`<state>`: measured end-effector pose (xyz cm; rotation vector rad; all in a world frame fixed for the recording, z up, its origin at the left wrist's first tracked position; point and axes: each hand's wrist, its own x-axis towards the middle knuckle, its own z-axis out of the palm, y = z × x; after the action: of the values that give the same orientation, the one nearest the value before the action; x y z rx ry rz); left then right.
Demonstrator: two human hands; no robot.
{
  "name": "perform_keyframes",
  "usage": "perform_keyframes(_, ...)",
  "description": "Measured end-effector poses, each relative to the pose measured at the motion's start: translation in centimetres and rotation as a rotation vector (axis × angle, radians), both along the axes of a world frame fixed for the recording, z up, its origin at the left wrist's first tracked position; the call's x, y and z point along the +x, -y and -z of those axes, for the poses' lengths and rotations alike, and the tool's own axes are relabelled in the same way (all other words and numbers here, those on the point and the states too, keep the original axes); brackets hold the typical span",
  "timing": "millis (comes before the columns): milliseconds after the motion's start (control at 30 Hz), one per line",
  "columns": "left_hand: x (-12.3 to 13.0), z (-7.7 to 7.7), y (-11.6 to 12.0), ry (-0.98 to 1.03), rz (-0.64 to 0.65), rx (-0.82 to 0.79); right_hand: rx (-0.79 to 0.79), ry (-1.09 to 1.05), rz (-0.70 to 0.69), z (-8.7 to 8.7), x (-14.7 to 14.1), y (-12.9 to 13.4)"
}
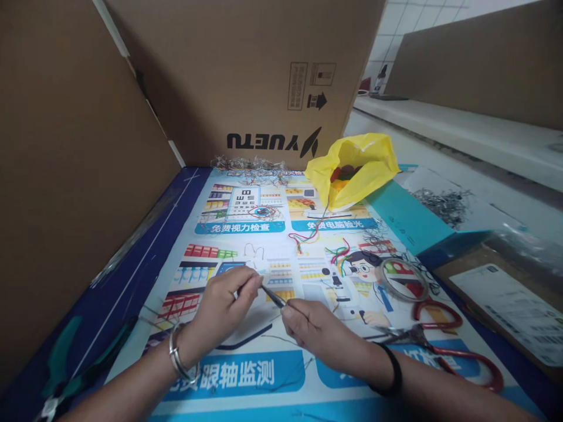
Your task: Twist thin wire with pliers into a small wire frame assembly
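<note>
My left hand (232,299) is closed in a pinch in the middle of the printed sheet; what its fingertips hold is too small to make out. My right hand (310,325) grips a slim metal tool that looks like needle-nose pliers (276,298), its handles hidden in the fist. The tool's narrow tip points left and reaches the fingertips of my left hand. Just beyond my left hand, a thin wire bent into two loops (254,252) shows over the sheet. Red, green and yellow cords (338,252) lie farther off to the right.
Red-handled scissors (417,337) and a roll of clear tape (403,279) lie right of my right hand. Green-handled pliers (61,375) rest at lower left. A yellow bag (360,164) stands behind, near a teal box (409,217). Cardboard walls (246,76) enclose the back and left.
</note>
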<state>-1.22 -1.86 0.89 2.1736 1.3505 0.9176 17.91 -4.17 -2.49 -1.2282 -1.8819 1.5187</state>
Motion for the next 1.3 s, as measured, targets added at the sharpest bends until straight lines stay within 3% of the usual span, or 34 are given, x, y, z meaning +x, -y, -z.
perform_keyframes(300,-0.1,0.2,-0.1,0.254,0.021,-0.377,0.133,0.138,-0.046,-1.1,0.1,0.0)
perform_keyframes(500,0.2,0.2,-0.1,0.334,0.005,-0.413,0.239,0.214,-0.05,-1.1,0.4,-0.4)
perform_keyframes(800,0.4,1.3,-0.3,0.599,-0.019,-0.448,0.166,0.224,-0.11,-1.9,0.7,-0.6)
perform_keyframes(1000,0.1,1.2,-0.3,0.534,-0.039,-0.419,0.26,0.341,-0.122,-2.4,1.2,-0.6)
perform_keyframes(1100,0.0,1.1,-0.4,0.504,-0.054,-0.417,0.405,0.428,-0.081,-2.4,1.7,-0.8)
perform_keyframes(1300,0.0,1.1,-0.7,0.655,0.053,-0.529,1.024,0.691,0.047,-1.6,3.0,-2.4)
